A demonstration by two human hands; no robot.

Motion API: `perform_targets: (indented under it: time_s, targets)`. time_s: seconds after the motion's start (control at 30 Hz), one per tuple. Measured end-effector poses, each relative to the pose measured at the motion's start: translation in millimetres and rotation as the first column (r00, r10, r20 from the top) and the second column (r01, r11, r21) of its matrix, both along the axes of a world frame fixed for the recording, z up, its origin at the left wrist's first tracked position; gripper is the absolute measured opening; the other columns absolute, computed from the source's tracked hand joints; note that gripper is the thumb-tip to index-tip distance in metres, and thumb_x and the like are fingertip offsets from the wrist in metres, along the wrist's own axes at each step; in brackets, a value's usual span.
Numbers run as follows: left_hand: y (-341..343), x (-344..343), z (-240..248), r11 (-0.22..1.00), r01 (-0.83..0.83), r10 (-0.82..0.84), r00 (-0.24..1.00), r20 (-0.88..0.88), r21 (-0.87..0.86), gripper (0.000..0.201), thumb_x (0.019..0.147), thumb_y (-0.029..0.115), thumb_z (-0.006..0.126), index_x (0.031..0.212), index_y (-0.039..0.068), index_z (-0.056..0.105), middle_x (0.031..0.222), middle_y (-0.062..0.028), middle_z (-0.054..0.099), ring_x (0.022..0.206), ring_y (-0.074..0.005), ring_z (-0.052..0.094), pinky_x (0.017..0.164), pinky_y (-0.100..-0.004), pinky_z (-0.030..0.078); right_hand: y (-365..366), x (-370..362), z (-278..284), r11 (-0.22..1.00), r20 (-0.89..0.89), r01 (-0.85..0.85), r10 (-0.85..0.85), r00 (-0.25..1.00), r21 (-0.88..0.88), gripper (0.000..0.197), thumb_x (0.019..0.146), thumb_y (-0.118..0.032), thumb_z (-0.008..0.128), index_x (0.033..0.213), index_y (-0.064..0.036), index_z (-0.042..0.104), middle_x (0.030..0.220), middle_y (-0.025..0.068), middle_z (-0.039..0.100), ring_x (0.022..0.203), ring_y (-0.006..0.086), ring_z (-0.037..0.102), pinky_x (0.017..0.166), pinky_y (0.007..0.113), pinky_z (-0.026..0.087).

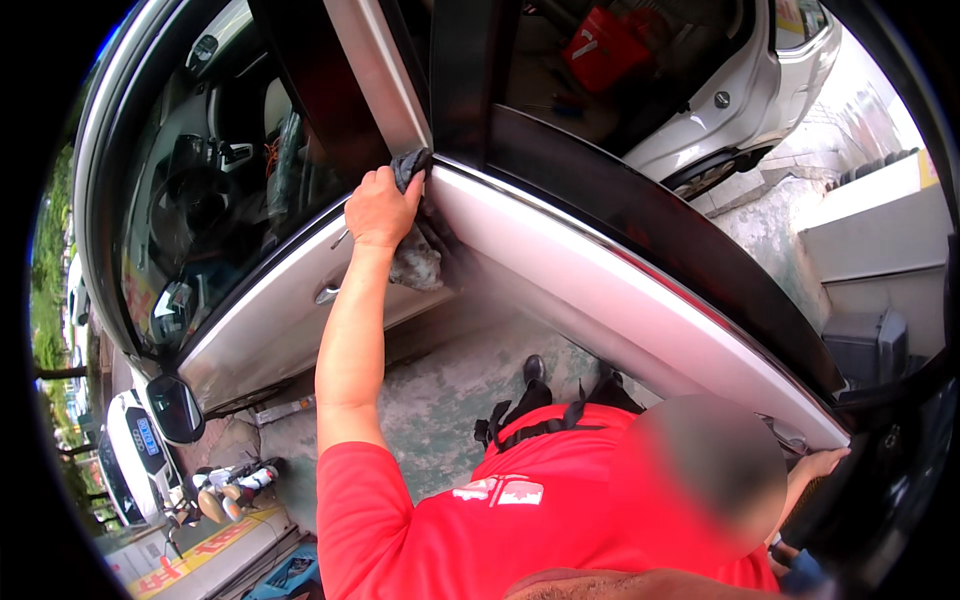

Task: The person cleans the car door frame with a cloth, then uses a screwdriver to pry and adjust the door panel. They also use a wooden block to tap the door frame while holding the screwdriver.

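Observation:
My left hand [383, 210] is closed on a dark grey cloth [415, 262], pressing it to the frame of a white car where the front door [265, 305] meets the open rear door [570, 270]. Part of the cloth hangs below my fingers. A silver door handle [327, 294] sits just left of my forearm. Far off to the right, my right hand [822, 463] grips the free edge of the rear door near its handle; some of its fingers are hidden. A blurred patch covers part of my red shirt.
The front door's side mirror [175, 408] juts out at left. Behind it are another white car [130, 455] and what looks like a parked scooter [235, 490]. Inside the rear opening lies a red object [605, 48]. A grey box [865, 345] stands at right, and my shoe [535, 368] is on the floor.

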State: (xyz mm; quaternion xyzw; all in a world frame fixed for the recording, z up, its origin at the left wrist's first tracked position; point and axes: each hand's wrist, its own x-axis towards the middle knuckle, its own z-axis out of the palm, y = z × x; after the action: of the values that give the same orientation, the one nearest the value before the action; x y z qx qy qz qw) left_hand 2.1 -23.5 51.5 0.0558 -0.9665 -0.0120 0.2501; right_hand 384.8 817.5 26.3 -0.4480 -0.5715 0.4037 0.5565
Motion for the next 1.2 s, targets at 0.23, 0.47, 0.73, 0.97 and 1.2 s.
perform_targets:
  time_s: [0.23,0.47,0.73,0.97,1.2]
  targets:
    - [6.3,-0.9,6.3,0.995,-0.089,0.086,0.993,0.075,0.046,0.048,0.082,0.052,0.066,0.085,0.004,0.061,0.086,-0.0145,0.067,0.079,-0.0364,0.067,0.068,-0.0459,0.054,-25.6,-28.6,9.7,0.979,0.181,0.205,-0.2,0.963,-0.009,0.066,0.101,-0.051,0.041,0.122,0.009,0.06,0.121,0.0225,0.063,0.106,0.0318,0.063,0.092,0.039,0.051]
    - [15.3,-6.5,33.7,0.967,-0.214,0.168,0.942,0.292,0.136,0.049,0.085,0.051,0.063,0.087,0.002,0.063,0.091,-0.0181,0.068,0.088,-0.0379,0.066,0.078,-0.0465,0.052,-17.9,-28.7,8.2,0.984,0.123,0.176,-0.18,0.976,0.039,0.064,0.102,-0.046,0.041,0.124,0.0117,0.057,0.124,0.0241,0.062,0.109,0.0322,0.061,0.095,0.038,0.049]
    - [6.5,-6.1,21.5,0.99,-0.133,0.123,0.979,0.161,0.05,0.048,0.085,0.052,0.062,0.085,0.004,0.061,0.09,-0.016,0.068,0.086,-0.0375,0.065,0.075,-0.0468,0.052,-40.2,-41.8,19.5,0.989,0.09,0.148,-0.147,0.985,-0.005,0.06,0.103,-0.041,0.041,0.129,0.0118,0.052,0.13,0.0233,0.058,0.113,0.0311,0.059,0.097,0.039,0.048]
    - [4.0,-10.8,20.1,0.998,-0.063,0.063,0.991,0.114,-0.01,0.046,0.084,0.051,0.063,0.08,0.005,0.06,0.085,-0.0137,0.067,0.079,-0.0371,0.065,0.068,-0.0469,0.052,-19.4,-38.9,11.7,0.99,0.093,0.123,-0.129,0.987,0.067,0.058,0.102,-0.043,0.041,0.133,0.0054,0.051,0.133,0.0193,0.056,0.112,0.0314,0.06,0.093,0.039,0.051]
    - [0.6,-4.2,11.2,0.995,-0.099,0.097,0.993,0.073,0.021,0.047,0.085,0.051,0.063,0.079,0.005,0.06,0.085,-0.0146,0.067,0.079,-0.0379,0.065,0.069,-0.047,0.052,-22.2,-65.8,19.4,0.993,0.088,0.104,-0.1,0.991,-0.052,0.057,0.102,-0.043,0.043,0.134,0.0044,0.051,0.133,0.0193,0.056,0.113,0.0309,0.059,0.094,0.04,0.05]
